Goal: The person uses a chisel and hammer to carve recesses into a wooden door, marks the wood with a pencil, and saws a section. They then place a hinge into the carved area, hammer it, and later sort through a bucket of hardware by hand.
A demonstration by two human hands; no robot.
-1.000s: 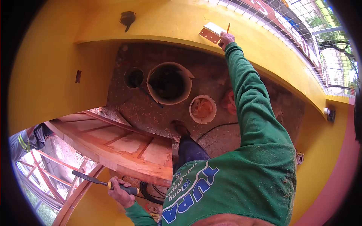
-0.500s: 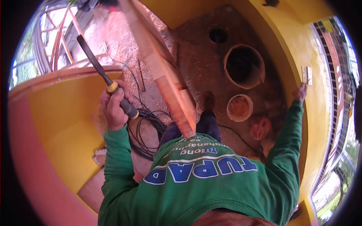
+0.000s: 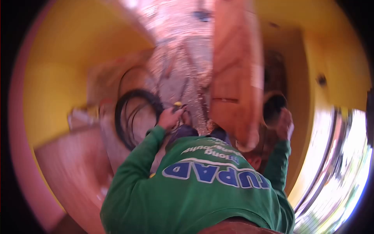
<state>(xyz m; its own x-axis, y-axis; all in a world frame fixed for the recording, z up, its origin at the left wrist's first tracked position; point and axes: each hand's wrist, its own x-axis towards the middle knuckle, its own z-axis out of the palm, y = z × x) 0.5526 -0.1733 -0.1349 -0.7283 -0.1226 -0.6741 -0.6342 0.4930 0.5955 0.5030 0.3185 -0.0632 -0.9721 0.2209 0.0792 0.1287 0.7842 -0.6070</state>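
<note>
My left hand is closed around a chisel, whose yellow collar shows above the fingers; its blade is too blurred to follow. Beside this hand lies a coil of black cable. Between my two hands stands a large reddish wooden panel. On the panel's right side, my right hand is raised in front of a dark round opening. Motion smears its fingers, and I cannot make out whether they hold anything.
Wood shavings cover the floor ahead. Yellow walls rise on both sides. A brown board lies at the lower left, with a small pale object behind it. Bright openings show at the right.
The view has turned. My left hand has lowered the chisel toward my legs. My right hand has left the white plate on the yellow ledge and come down nearer the panel.
</note>
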